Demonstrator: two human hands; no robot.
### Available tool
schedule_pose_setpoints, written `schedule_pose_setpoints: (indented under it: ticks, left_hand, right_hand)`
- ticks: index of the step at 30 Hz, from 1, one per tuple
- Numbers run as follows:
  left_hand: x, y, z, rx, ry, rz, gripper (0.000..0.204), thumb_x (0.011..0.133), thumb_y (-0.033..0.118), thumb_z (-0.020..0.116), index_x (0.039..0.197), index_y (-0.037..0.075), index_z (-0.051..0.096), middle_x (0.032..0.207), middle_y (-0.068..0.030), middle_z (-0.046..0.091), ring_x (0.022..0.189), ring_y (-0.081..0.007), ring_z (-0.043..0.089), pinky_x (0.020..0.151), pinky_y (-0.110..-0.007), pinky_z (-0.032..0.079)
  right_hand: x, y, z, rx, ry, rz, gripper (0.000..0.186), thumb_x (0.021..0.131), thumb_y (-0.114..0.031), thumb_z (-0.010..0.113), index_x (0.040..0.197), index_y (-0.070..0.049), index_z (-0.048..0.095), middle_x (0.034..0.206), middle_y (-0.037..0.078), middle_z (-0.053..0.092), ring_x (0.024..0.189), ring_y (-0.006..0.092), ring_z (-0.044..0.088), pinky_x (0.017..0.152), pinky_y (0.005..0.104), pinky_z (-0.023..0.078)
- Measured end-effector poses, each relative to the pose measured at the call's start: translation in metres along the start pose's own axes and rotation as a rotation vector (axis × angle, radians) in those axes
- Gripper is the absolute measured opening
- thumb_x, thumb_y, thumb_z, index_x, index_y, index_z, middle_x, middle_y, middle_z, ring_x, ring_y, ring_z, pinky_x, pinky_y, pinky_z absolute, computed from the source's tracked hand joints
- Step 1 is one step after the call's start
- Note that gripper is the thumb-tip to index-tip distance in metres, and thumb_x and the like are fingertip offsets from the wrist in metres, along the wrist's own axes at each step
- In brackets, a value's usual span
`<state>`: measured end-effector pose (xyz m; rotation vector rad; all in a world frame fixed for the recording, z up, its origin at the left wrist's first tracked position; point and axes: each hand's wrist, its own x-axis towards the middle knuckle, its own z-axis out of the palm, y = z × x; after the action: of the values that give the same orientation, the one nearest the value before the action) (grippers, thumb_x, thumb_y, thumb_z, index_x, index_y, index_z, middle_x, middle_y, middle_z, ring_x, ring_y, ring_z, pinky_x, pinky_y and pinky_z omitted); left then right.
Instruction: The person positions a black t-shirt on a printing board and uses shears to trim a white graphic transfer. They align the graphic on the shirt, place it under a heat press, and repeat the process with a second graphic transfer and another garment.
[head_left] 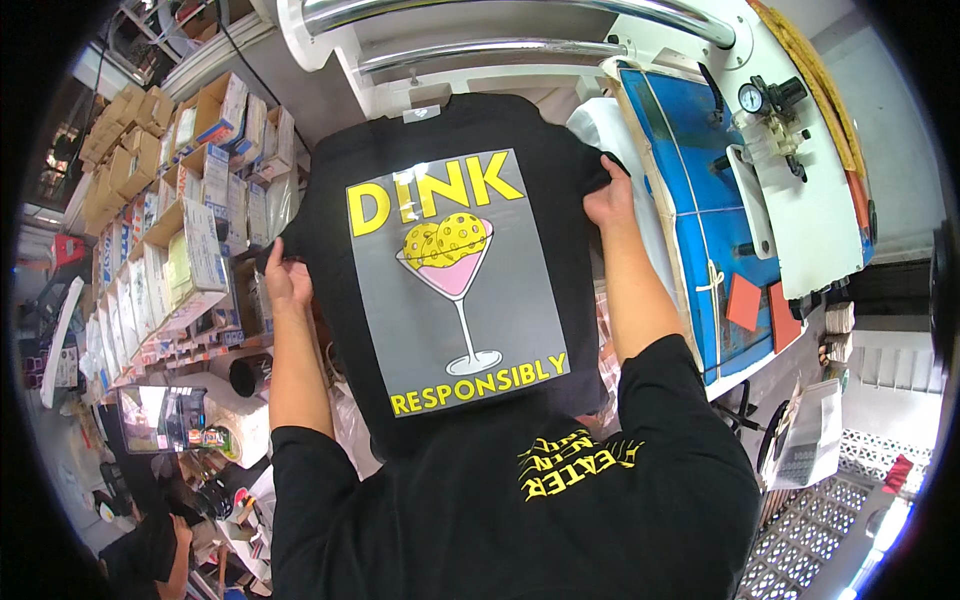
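Note:
Spread out in front of me is a black T-shirt (570, 260), its collar away from me. A shiny grey transfer film (390, 320) lies on its front, bearing a print of a cocktail glass (462, 300) with pink drink and yellow holed balls, plus yellow lettering. My left hand (290, 278) pinches the left sleeve edge. The right sleeve is gripped by my right hand (612, 200), thumb and fingers closed on the dark cloth. Both arms reach forward, holding the shirt stretched between them. What supports the shirt is hidden beneath it.
Shelves with opened cardboard boxes (185, 255) stand at left. Chrome bars (500, 48) of a white machine cross the far side. On the right are a blue panel (680, 130), a pressure gauge (751, 97) and an orange-red square (743, 302). Another person's arm (180, 555) shows lower left.

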<state>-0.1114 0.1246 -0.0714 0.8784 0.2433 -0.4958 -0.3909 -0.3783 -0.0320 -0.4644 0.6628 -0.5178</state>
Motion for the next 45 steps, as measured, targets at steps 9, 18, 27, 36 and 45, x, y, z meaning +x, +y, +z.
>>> schedule_pose_setpoints:
  ticks: [9, 18, 27, 36, 45]
  left_hand:
    - [-0.178, -0.056, -0.059, 0.809, 0.014, 0.056, 0.042, 0.099, 0.037, 0.058, 0.124, 0.003, 0.06, 0.098, -0.0031, 0.066, 0.083, -0.0074, 0.06, 0.071, -0.024, 0.048]
    - [-0.247, -0.035, -0.115, 0.421, -0.127, -0.234, 0.027, 0.096, 0.018, 0.064, 0.116, 0.0, 0.062, 0.108, -0.0076, 0.069, 0.096, -0.0177, 0.067, 0.088, -0.031, 0.053]
    - [-0.256, 0.002, -0.149, 0.658, -0.121, -0.209, 0.048, 0.087, 0.013, 0.073, 0.128, -0.005, 0.056, 0.099, -0.0028, 0.065, 0.081, -0.0114, 0.061, 0.073, -0.027, 0.05]
    - [-0.267, -0.001, -0.132, 0.514, -0.236, -0.2, 0.036, 0.091, 0.008, 0.067, 0.124, -0.005, 0.059, 0.11, -0.0094, 0.07, 0.092, -0.0162, 0.068, 0.085, -0.032, 0.053]
    - [-0.267, -0.017, -0.12, 0.958, 0.05, -0.086, 0.024, 0.094, 0.012, 0.064, 0.112, -0.004, 0.065, 0.108, -0.0081, 0.07, 0.092, -0.0144, 0.067, 0.086, -0.031, 0.052]
  right_hand:
    - [-0.193, 0.082, -0.09, -1.254, 0.232, -0.17, 0.06, 0.095, -0.045, 0.062, 0.135, -0.001, 0.052, 0.127, 0.017, 0.061, 0.118, 0.0244, 0.058, 0.099, 0.0359, 0.045]
    - [-0.271, 0.052, -0.123, -0.566, 0.015, 0.184, 0.033, 0.097, -0.016, 0.061, 0.123, 0.004, 0.059, 0.115, 0.011, 0.068, 0.104, 0.0175, 0.065, 0.097, 0.0298, 0.049]
    - [-0.277, 0.044, -0.151, -0.711, 0.033, 0.017, 0.029, 0.096, -0.014, 0.062, 0.12, 0.002, 0.062, 0.111, 0.008, 0.068, 0.097, 0.0171, 0.064, 0.09, 0.0309, 0.05]
    - [-0.283, 0.048, -0.148, -0.635, 0.063, -0.051, 0.024, 0.097, -0.01, 0.06, 0.117, 0.002, 0.063, 0.104, 0.008, 0.07, 0.091, 0.0156, 0.066, 0.084, 0.0282, 0.052]
    - [-0.28, 0.061, -0.143, -1.236, 0.386, -0.291, 0.022, 0.091, -0.016, 0.067, 0.105, 0.001, 0.069, 0.094, 0.008, 0.07, 0.085, 0.0178, 0.065, 0.081, 0.0296, 0.05]
